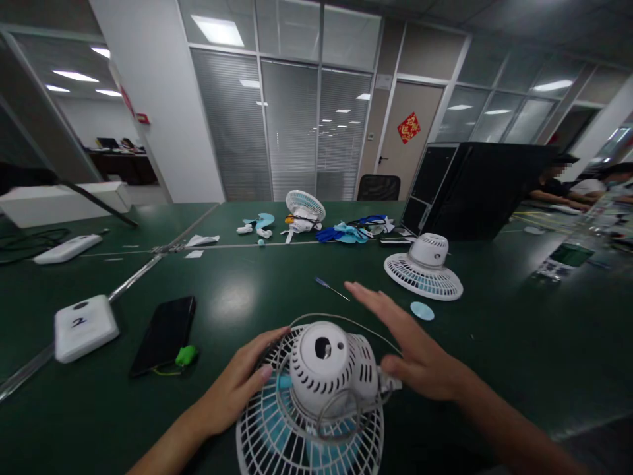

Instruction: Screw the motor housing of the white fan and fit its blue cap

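Observation:
A white fan head (324,369) with pale blue blades lies grille-down in front of me, its motor housing facing up and a thin grey cable looped about it. My left hand (235,389) grips the grille's left side, thumb on top and fingers along the rim. To the right of the housing, my right hand (415,349) is open, fingers stretched forward and thumb close to the housing; whether it touches I cannot tell. Beyond the fan lies a screwdriver (332,288) with a blue handle. A light blue disc (422,311) rests at the right.
A second fan head (425,267) lies grille-down at the right; another fan (304,211) stands farther back. Blue gloves (341,233) lie nearby. A black phone (165,333) and white box (85,328) are left. A black case (475,188) and bottle (566,254) are right; people sit beyond.

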Action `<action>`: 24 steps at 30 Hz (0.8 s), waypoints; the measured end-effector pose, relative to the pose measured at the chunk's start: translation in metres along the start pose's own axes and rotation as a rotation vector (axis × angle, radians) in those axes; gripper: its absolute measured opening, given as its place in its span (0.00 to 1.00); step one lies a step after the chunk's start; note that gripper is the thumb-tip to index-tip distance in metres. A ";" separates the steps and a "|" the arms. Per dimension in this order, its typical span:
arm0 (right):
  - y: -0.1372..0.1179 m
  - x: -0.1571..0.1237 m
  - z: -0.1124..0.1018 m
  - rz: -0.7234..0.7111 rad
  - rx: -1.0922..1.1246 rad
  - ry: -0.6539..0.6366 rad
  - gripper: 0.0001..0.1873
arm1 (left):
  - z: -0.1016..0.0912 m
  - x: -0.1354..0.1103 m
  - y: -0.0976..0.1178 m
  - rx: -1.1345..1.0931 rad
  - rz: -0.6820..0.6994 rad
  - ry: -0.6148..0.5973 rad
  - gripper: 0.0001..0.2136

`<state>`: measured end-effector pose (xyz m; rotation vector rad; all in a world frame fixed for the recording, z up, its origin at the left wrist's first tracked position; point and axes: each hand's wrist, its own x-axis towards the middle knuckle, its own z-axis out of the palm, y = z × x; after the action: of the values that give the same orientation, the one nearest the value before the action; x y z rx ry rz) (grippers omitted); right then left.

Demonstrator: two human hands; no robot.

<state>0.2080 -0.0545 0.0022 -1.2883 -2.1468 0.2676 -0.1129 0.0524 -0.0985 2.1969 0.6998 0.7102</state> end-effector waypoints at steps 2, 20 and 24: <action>0.036 -0.026 -0.015 0.295 -0.110 0.232 0.36 | 0.002 0.001 0.005 0.013 0.022 -0.049 0.26; 0.165 -0.099 -0.015 0.769 -0.001 0.283 0.35 | 0.000 0.008 0.015 0.020 0.054 -0.047 0.26; 0.141 -0.068 0.013 0.575 0.080 0.087 0.33 | 0.001 0.008 0.014 0.005 0.056 -0.058 0.26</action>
<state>0.3260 -0.0396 -0.1010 -1.8105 -1.6345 0.5126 -0.1031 0.0491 -0.0862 2.2407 0.6133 0.6708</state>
